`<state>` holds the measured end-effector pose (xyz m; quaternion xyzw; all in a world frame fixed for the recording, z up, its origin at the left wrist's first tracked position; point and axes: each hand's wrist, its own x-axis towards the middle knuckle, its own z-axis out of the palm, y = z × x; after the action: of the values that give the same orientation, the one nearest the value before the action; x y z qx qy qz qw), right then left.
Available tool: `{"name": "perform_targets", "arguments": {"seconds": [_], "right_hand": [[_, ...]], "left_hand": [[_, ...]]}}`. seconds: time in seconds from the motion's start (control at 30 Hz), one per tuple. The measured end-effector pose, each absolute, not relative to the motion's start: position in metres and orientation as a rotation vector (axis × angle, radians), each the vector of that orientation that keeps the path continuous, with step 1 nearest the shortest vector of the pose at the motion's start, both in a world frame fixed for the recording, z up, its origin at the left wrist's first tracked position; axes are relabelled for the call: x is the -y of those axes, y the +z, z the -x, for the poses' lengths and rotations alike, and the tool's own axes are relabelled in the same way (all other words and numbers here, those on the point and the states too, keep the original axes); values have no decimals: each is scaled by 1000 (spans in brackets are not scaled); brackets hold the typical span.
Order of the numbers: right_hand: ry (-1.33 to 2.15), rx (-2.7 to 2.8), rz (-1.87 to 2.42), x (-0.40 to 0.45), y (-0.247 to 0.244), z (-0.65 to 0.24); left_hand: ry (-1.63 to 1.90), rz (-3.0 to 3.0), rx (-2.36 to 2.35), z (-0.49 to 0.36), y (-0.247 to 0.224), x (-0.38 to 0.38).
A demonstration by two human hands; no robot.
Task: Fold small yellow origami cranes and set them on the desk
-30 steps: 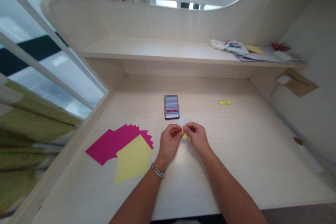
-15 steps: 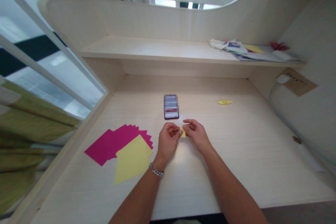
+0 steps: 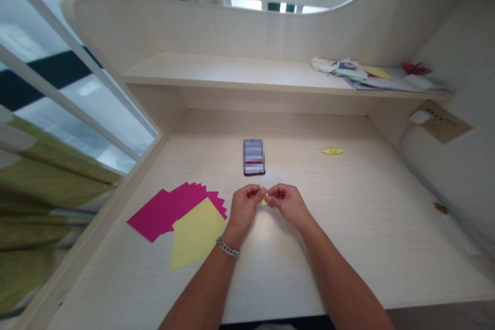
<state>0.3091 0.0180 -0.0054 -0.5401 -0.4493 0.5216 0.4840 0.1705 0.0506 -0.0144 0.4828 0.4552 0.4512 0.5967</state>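
Between my hands is a small folded piece of yellow paper [image 3: 264, 201], mostly covered by fingers and thumbs. My left hand [image 3: 246, 206] pinches it from the left side; a chain bracelet [image 3: 228, 247] circles that wrist. From the right, my right hand [image 3: 288, 202] grips the same paper between thumb and fingers. Both hands are low over the desk, just in front of a phone [image 3: 254, 157] that lies face up. To the left, yellow paper sheets [image 3: 197, 234] partly overlap a fanned stack of magenta paper sheets [image 3: 170, 211].
A folded yellow paper figure [image 3: 332, 150] lies on the desk [image 3: 348, 247] at the right. Papers [image 3: 386, 80] and a red object [image 3: 415, 68] rest on the shelf [image 3: 232, 72]. A cable runs from a white plug [image 3: 421, 116] along the right wall.
My hands have drawn closer together around the yellow paper, and less of it shows. The right hand's fingers have curled in. The view has shifted slightly.
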Motion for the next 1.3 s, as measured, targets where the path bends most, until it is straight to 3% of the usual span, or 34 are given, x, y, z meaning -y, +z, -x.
{"name": "perform_targets", "arguments": {"seconds": [0.33,0.67,0.9,1.3], "right_hand": [[1207,943,1211,-20,-1,-308],[1377,899,1074,-15,6,-309],[1018,1079,1300,-15,8,-305],[936,1174,1284,-10,16,-308]], "left_hand": [[1072,-752,-866,-175,-9,-45],[989,-595,-661,-172,-9,-45],[935,-609,-729,-172,-9,-43],[840,-646,-768,-167,-2,-44]]}}
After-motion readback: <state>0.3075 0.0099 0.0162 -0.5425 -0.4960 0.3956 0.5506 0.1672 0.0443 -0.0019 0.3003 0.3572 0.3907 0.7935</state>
